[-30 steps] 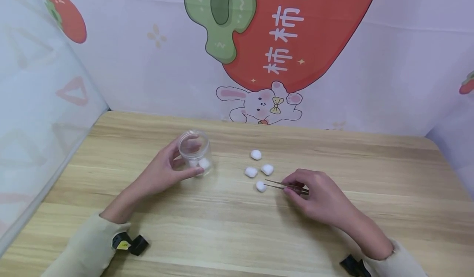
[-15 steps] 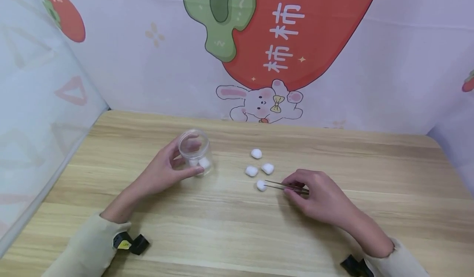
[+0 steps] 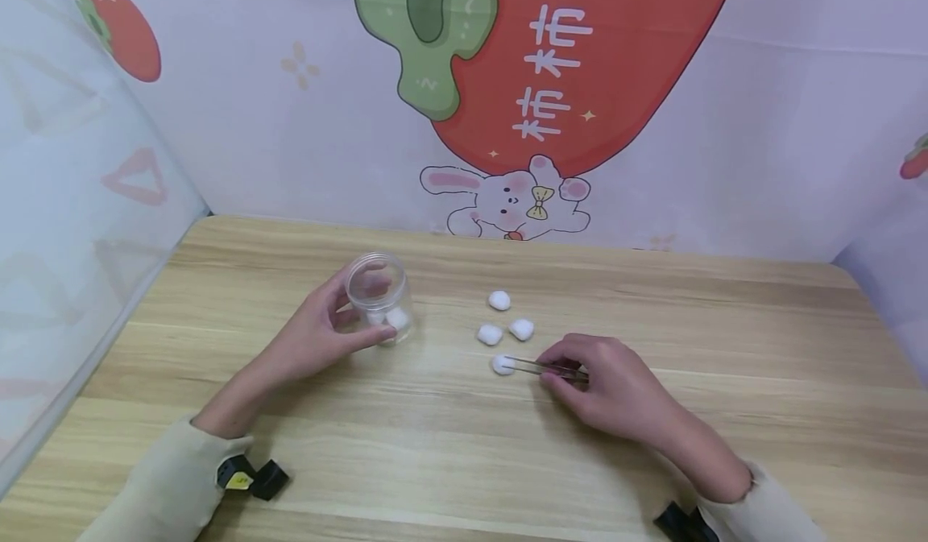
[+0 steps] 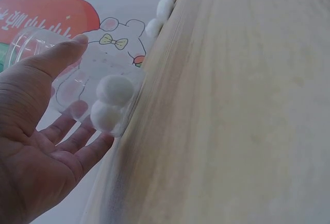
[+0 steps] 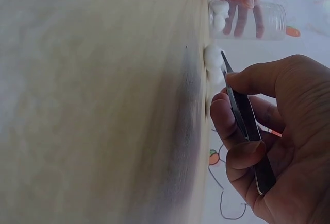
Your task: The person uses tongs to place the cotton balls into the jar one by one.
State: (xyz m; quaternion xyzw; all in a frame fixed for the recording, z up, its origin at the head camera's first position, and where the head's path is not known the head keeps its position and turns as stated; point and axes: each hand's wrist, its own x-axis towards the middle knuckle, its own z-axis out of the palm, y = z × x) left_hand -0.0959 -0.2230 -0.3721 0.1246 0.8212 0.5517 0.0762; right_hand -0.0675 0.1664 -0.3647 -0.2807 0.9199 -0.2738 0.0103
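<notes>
My left hand (image 3: 308, 328) grips a clear, lidless jar (image 3: 379, 288), thumb on the near side and fingers behind. Two white cotton balls (image 4: 114, 90) lie at the jar's bottom in the left wrist view. Between thumb and fingers, my right hand (image 3: 619, 385) pinches metal tweezers (image 5: 251, 131). Their tips overlap the nearest cotton ball (image 3: 499, 365) on the table; whether they squeeze it I cannot tell. Just behind it lie more cotton balls, a left one (image 3: 489, 334), a right one (image 3: 521, 329) and a far one (image 3: 499, 300).
The wood-grain table (image 3: 406, 461) runs back to a printed cloth backdrop (image 3: 761, 147). Another cloth panel (image 3: 65, 204) stands along the left edge. Black wrist devices sit on the left sleeve (image 3: 159, 477) and the right sleeve (image 3: 761, 514).
My right hand has moved slightly left with the tweezers, whose tips now reach further over the nearest cotton ball. That ball has shifted a little left. The left hand keeps holding the jar in place.
</notes>
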